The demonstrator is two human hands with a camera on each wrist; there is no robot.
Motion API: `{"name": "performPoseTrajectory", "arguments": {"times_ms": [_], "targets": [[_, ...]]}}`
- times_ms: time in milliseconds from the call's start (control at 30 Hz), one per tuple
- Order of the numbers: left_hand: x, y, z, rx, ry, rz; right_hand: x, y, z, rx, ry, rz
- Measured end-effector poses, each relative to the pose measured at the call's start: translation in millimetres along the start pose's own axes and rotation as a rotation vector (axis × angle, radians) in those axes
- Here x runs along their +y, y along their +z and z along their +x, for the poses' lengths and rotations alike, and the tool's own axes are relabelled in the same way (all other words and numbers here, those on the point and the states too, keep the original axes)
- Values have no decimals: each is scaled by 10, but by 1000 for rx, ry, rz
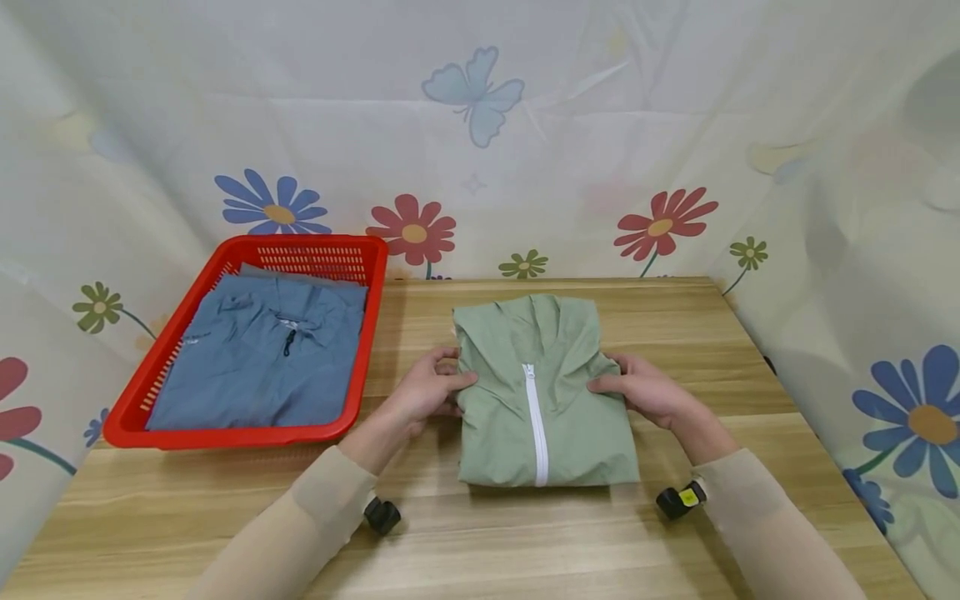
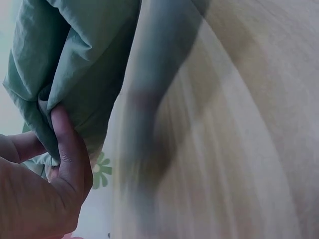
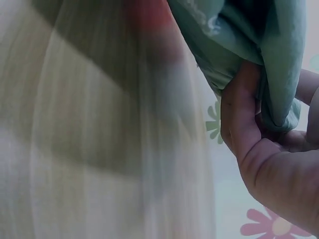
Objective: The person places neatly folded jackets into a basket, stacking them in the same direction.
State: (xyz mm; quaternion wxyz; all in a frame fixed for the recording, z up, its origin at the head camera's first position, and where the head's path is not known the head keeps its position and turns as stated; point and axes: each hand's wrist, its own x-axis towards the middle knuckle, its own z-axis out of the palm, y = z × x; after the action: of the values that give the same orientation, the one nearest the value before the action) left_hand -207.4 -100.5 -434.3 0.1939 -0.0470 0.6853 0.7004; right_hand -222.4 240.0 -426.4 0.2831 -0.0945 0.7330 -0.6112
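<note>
A folded light green jacket (image 1: 498, 425) with a white zipper lies in front of me, its collar end toward the back. My left hand (image 1: 431, 385) pinches its left side between thumb and fingers. On the opposite side, my right hand (image 1: 648, 390) pinches the right edge the same way. In the left wrist view, the fingers (image 2: 70, 149) tuck under the green fabric (image 2: 94, 59) while the thumb lies over it. The right wrist view has the fingers (image 3: 241, 114) beneath the jacket's fold (image 3: 284, 55), and table surface shows below the cloth.
To the left stands a red plastic basket (image 1: 367, 358) holding folded blue-grey clothing (image 1: 255, 367) with a black zipper pull. Both rest on a wooden table (image 1: 525, 542). A flowered curtain (image 1: 570, 192) borders the back and sides of the table.
</note>
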Motion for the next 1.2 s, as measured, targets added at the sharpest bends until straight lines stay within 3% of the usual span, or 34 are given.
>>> {"name": "performPoseTrajectory", "arguments": {"times_ms": [667,1000,1200], "targets": [[161,-141,-197,-2,10,53,-215,101,-14,-34,-44,-34],[333,-258,-274,-17,18,81,-401,179,22,-41,-58,-56],[446,-335,-306,-32,55,87,-556,242,34,-33,-69,-77]]}}
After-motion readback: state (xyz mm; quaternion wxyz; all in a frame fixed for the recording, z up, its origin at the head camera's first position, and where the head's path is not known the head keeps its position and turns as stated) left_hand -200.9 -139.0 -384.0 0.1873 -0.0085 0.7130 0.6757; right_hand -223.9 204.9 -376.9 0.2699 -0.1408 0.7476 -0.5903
